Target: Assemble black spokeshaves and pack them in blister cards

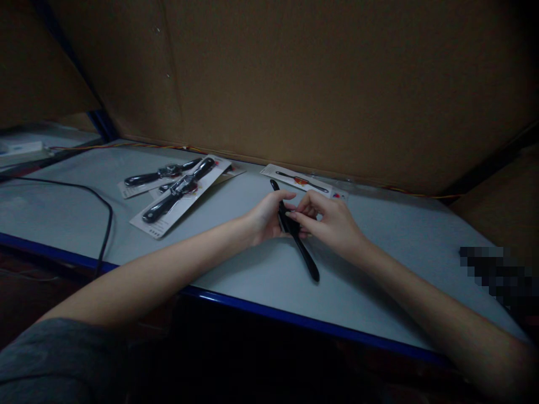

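A black spokeshave (pixel 309 261) with two long handles slants above the table, its near handle pointing down toward the front edge. My left hand (pixel 268 217) is wrapped round its middle from the left, thumb raised beside the far handle. From the right, my right hand (pixel 322 220) has thumb and fingertips pinched at the tool's centre; the small part under those fingertips is hidden. To the left lie several packaged spokeshaves (pixel 181 193) on white cards under clear plastic, partly overlapping. Behind my hands rests a white card (pixel 269 170) with a picture of the tool.
The grey tabletop (pixel 236 275) has a blue front edge. A black cable (pixel 110 216) curves over its left side. Thin coloured wires (pixel 185 147) run along the back, at the foot of a brown board wall (pixel 295 84). A pixelated dark patch (pixel 497 275) covers the right edge.
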Motion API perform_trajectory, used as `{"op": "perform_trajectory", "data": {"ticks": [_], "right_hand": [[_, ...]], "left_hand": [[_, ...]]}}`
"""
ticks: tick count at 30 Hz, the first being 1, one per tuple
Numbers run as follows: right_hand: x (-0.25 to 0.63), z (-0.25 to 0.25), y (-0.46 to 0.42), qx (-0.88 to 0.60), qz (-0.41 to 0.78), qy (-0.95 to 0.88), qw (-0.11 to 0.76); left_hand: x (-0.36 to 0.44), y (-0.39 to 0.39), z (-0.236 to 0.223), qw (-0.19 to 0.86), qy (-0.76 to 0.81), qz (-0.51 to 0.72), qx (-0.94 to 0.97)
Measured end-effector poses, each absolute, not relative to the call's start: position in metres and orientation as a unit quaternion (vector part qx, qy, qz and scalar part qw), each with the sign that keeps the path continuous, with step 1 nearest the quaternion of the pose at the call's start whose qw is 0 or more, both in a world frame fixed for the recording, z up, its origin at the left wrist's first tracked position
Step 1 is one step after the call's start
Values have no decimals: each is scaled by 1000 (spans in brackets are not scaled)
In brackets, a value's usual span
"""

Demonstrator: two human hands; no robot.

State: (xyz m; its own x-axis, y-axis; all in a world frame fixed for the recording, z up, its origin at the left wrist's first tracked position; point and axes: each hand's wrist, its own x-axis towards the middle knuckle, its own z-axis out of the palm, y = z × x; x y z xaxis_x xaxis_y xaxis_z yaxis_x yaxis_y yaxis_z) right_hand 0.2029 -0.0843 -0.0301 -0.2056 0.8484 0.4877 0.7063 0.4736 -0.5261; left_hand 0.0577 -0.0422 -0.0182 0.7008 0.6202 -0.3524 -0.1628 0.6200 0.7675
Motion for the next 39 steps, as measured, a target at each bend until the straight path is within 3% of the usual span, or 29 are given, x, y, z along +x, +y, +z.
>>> {"op": "perform_trajectory", "data": {"ticks": [4,17,22,31,39], "right_hand": [[205,-30,-84,-503,116,-764,386],[226,-13,-79,-459,154,-823,296],[222,-18,-78,-456,92,-839,282],[212,-29,-78,-508,200,-747,380],[217,-17,-80,-525,103,-780,324]], "left_hand": [[57,-41,-19,845,308,235,369],[56,-40,-18,842,316,221,378],[57,-41,-17,854,299,191,381],[56,-39,-19,853,273,192,402],[54,-36,-19,856,305,221,354]]}}
